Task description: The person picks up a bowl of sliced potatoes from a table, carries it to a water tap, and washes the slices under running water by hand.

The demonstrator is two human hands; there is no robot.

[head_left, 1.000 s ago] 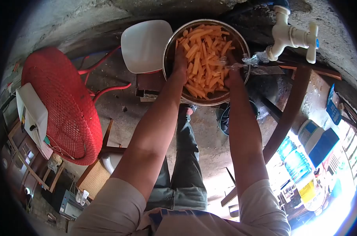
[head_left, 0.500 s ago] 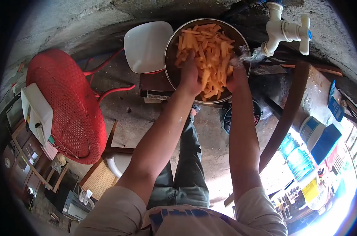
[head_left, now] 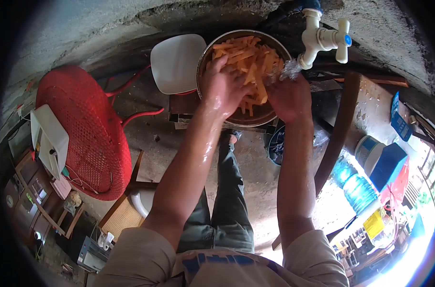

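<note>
A round metal basin point(head_left: 260, 118) holds a heap of orange cut strips point(head_left: 243, 52), shaped like thick fries; their exact kind I cannot tell. Over the heap's left side lies my left hand point(head_left: 223, 90), wet, its fingers spread and touching strips. My right hand point(head_left: 290, 99) reaches in over the right rim, against the strips. Its fingertips are hidden among strips and splashing water. Water runs from a white tap point(head_left: 318, 40) into the basin beside my right hand.
A white square-shaped tub point(head_left: 176, 64) stands left of the basin. Further left is a red woven chair point(head_left: 83, 134) with a white tray point(head_left: 52, 138) against it. A dark bucket point(head_left: 276, 146) sits below the basin, and a wooden-edged ledge point(head_left: 342, 124) is on the right.
Both hands were deep in the strips with a pile between them. Now the strips lie lower and my left hand has spread its fingers on top. The view has shifted slightly.
</note>
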